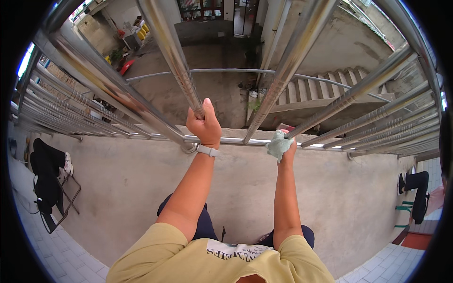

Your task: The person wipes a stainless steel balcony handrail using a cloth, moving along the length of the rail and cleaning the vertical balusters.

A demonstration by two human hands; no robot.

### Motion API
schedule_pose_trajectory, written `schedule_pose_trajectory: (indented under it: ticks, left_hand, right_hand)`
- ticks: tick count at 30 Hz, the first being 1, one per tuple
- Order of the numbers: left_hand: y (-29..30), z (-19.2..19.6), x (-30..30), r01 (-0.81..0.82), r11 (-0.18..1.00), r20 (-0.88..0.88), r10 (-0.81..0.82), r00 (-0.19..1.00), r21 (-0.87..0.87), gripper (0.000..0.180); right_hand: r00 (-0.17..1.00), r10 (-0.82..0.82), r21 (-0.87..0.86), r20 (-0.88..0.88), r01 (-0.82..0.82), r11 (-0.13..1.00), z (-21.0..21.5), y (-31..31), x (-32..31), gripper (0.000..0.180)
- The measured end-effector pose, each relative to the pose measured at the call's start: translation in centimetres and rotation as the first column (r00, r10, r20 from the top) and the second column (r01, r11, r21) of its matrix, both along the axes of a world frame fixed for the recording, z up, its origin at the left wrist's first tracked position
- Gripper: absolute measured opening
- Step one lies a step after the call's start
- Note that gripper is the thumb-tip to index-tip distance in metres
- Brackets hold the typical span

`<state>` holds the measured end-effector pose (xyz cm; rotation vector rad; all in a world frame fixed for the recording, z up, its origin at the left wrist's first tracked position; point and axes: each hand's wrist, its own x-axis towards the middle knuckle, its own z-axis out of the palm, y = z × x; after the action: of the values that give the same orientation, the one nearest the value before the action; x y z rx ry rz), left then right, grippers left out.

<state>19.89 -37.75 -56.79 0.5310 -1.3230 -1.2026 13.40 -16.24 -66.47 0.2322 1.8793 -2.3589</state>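
My left hand [205, 125] is closed around the lower part of an upright steel railing bar [177, 61], its thumb pointing up along the metal. A pale wristband [207, 150] circles that wrist. To the right, my right hand [290, 150] holds a pale green cloth [278, 145] against the foot of another steel bar [332, 106], just above the bottom rail [224, 140]. The cloth is bunched and partly covers the fingers. Between my two hands stands one more bar [278, 80] that neither hand touches.
Beyond the railing lies a courtyard [210, 56] far below, with concrete stairs [316, 89] on the right. A person in dark trousers [46, 153] sits at the left beside a folding stool frame [71, 195]. Another person's dark-clothed leg [417, 188] shows at the right, near a green stool [403, 207].
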Motion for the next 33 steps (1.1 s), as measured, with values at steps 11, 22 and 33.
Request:
schedule_pose_trajectory:
  ticks: [11,22,33]
  left_hand:
    - [0.2,0.0,-0.3,-0.004,0.998,-0.006,0.004,1.000,0.067,0.032]
    - [1.1,1.5,-0.3,0.033,0.992,0.001,-0.034,0.999,0.122,0.035]
    - [0.9,1.7,0.1,0.045,0.991,0.003,-0.045,0.999,0.123,0.033]
  right_hand:
    - [0.895,-0.087,-0.070,-0.437,0.062,0.996,14.7,0.4,1.8,0.029]
    - [0.886,0.056,0.214,-0.461,0.049,0.976,-0.3,0.9,-1.0,0.031]
    - [0.944,-0.036,0.374,-0.327,0.165,0.913,-5.4,-0.3,0.7,0.033]
